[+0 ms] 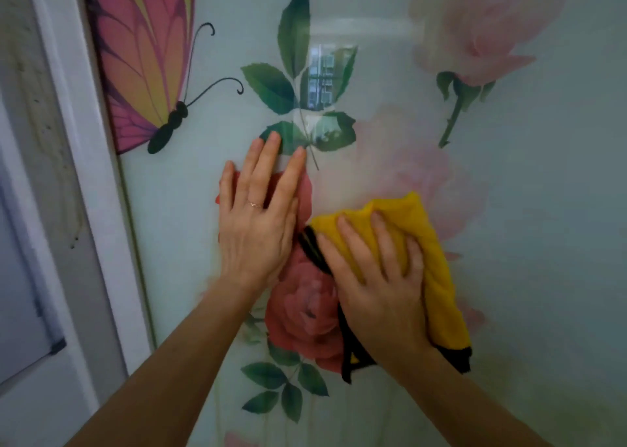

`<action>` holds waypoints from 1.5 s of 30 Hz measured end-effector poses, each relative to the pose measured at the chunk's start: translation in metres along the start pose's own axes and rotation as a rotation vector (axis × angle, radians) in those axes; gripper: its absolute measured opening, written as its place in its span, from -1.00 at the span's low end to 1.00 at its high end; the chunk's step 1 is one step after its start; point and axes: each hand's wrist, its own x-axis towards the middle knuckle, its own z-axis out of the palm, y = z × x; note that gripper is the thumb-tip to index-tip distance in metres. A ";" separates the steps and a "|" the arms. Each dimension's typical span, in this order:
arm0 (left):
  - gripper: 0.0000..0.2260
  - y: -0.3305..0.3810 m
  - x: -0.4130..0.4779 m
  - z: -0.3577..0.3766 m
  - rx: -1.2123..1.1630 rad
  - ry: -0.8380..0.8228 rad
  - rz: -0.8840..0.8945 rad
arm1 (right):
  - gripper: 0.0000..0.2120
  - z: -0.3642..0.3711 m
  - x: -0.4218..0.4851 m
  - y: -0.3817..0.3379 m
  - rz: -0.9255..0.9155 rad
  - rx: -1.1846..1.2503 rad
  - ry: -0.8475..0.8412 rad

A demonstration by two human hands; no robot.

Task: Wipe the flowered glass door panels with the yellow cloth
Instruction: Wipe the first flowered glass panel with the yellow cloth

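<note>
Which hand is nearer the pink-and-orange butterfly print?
Left. The left hand lies flat below-right of the pink-and-orange butterfly print; the right hand, on the yellow cloth, is farther right.

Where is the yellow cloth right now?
In the head view the yellow cloth lies right of centre, pressed to the glass panel under the right hand, beside the red rose and the left hand flat on the glass.
</note>
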 end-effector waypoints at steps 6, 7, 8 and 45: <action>-0.59 -0.024 -0.009 -0.005 0.003 -0.003 0.027 | -0.62 -0.004 0.028 -0.005 -0.013 0.042 -0.019; -0.60 -0.023 -0.008 -0.004 -0.010 0.013 0.017 | -0.60 -0.002 0.045 -0.006 0.042 0.029 0.026; -0.60 -0.024 -0.009 -0.002 -0.032 0.028 -0.002 | -0.58 0.002 0.058 -0.010 0.088 0.012 0.060; -0.60 -0.129 -0.070 -0.028 -0.186 0.060 0.059 | -0.44 0.061 0.018 -0.148 -0.037 -0.025 0.007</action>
